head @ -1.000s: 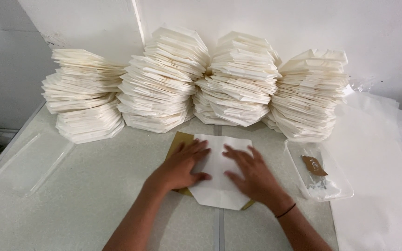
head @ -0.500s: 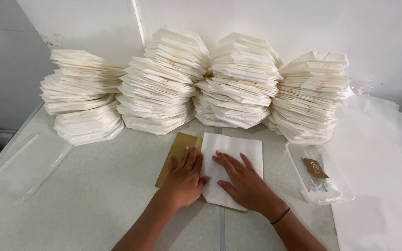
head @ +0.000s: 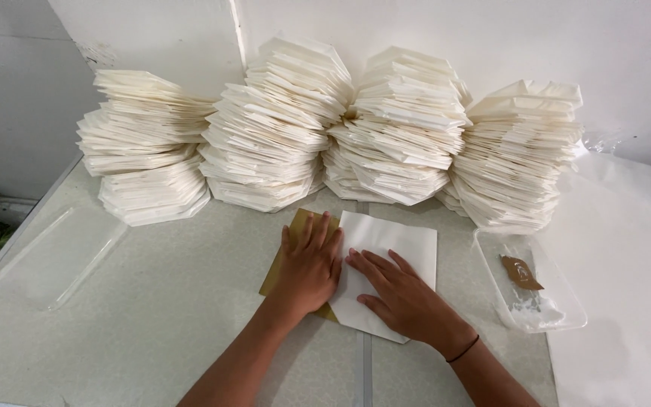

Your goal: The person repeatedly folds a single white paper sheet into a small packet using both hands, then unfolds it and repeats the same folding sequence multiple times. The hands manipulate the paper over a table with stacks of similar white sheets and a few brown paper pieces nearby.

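Both hands flat, fingers spread, palms down, gripping nothing. Left hand (head: pixel 309 264) presses across the seam where the white folded paper sheet (head: pixel 397 252) overlaps a tan cardboard template (head: pixel 301 226); its fingers point to 12 o'clock. Right hand (head: pixel 404 295) lies wholly on the white sheet, fingers angled toward 10–11 o'clock, tips just beside the left hand's thumb side. The sheet sits mid-surface, directly under both hands; its free area runs out to 1–2 o'clock from the right hand, long axis roughly 12-to-6, tilted slightly. Template pokes out at 9–11 o'clock from under the sheet, mostly covered. Right hand has more of the sheet under it; left hand is nearer the template edge. Four stacks of folded white paper (head: pixel 404 124) line the wall at 12 o'clock, well apart from the hands. Clear plastic tray (head: pixel 559 320) at 3 o'clock holds a small brown tag (head: pixel 521 273). Another clear tray (head: pixel 58 256) at 9 o'clock. Speckled surface (head: pixel 175 301) carries everything.
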